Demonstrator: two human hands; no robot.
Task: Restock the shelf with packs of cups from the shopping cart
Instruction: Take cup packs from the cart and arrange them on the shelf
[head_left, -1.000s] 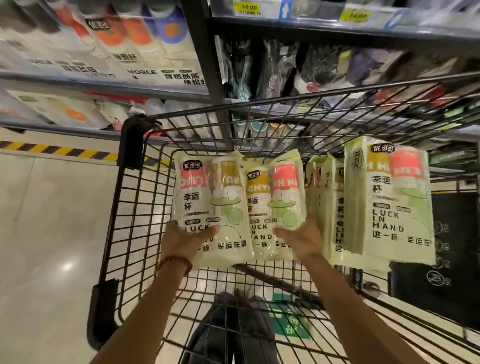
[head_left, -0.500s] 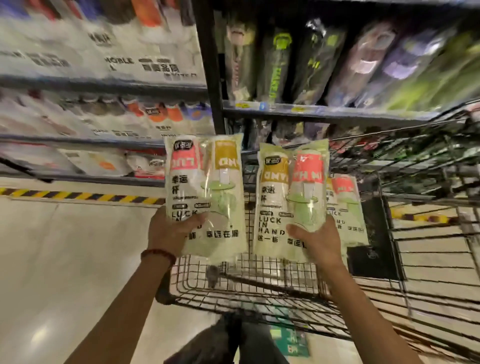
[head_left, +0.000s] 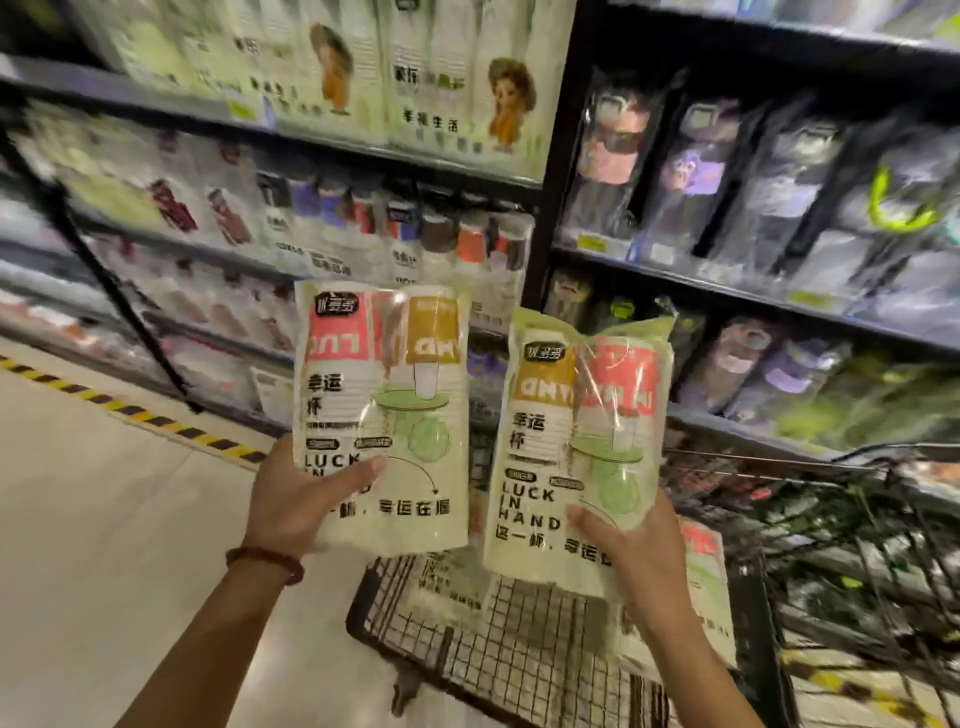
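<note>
My left hand grips the bottom of a pale green pack of cups, held upright above the cart. My right hand grips a second, matching pack of cups beside it, slightly lower and tilted to the right. Both packs are raised in front of the store shelves. The wire shopping cart is below my hands, and another pack of cups lies in it behind my right wrist.
A black shelf upright stands right behind the two packs. Left shelves hold packs of paper cups, right shelves hold dark bagged goods. A yellow-black striped line marks the floor at the shelf base. Pale floor spreads to the left.
Both hands have lifted their packs up out of the cart and toward the shelves. The view has tilted upward, so the cart now sits low in the frame.
</note>
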